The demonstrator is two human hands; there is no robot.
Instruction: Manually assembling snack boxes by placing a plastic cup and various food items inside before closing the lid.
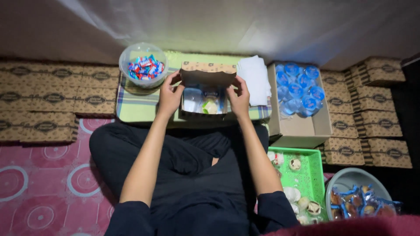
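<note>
Gripping box (205, 74) edges, both hands.

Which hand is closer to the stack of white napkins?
The right hand. It holds the snack box on the side touching the white napkins; the left hand is across the box.

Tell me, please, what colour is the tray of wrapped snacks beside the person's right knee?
The tray is bright green, seen in the head view.

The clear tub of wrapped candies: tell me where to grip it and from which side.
Grip the clear tub by its round rim, coming from above. It stands upright and open-topped beside the left hand, and the candies sit well below the rim, so fingers can pinch the wall without touching them.
</note>
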